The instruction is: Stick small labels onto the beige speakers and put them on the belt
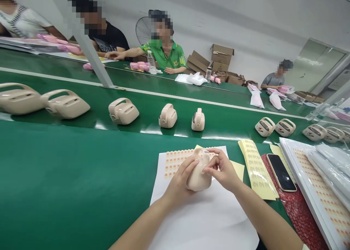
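A cream plastic housing with a loop handle is tilted up above a white sheet in front of me. My left hand wraps round its left side and holds it. On its right side, my right hand has thumb and fingers bent close against the surface; whether a sticker is pinched there is too small to tell. Beneath lies a sticker sheet with rows of small orange prints, partly covered by my hands and the housing.
More cream housings stand in a row along the green belt. To my right are a strip of yellow labels, a phone and stacked sticker sheets. Across the belt sit several co-workers, near a slanted metal post.
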Demonstrator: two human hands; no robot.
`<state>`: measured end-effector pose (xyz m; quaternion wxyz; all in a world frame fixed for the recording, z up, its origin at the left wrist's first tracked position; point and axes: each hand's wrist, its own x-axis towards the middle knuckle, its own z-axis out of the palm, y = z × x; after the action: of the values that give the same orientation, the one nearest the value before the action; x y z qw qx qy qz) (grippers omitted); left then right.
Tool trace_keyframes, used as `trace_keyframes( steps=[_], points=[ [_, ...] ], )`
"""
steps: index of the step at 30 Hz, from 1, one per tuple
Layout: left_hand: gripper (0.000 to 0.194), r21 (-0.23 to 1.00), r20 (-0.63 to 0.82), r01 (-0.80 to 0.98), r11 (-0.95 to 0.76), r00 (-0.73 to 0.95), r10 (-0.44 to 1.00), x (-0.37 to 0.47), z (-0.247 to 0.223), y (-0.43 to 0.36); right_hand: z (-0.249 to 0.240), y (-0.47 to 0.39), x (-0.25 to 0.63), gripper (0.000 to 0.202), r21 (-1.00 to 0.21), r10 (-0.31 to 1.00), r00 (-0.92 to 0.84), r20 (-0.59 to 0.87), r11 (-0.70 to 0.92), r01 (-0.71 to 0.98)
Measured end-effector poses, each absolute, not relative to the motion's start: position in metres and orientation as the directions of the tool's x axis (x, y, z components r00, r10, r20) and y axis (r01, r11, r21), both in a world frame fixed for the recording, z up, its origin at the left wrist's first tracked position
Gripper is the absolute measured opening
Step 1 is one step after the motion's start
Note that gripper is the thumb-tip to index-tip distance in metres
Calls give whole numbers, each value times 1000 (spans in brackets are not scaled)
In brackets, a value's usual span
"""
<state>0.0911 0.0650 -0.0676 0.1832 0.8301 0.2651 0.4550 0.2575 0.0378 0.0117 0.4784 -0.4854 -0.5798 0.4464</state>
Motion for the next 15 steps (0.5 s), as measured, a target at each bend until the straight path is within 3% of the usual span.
trace_keyframes(
  steps=[15],
  points=[
    [84, 672, 562, 174, -719, 514, 649, 86, -65, 69, 18, 38, 259, 41, -969, 991, -72, 110, 123, 215]
  ],
)
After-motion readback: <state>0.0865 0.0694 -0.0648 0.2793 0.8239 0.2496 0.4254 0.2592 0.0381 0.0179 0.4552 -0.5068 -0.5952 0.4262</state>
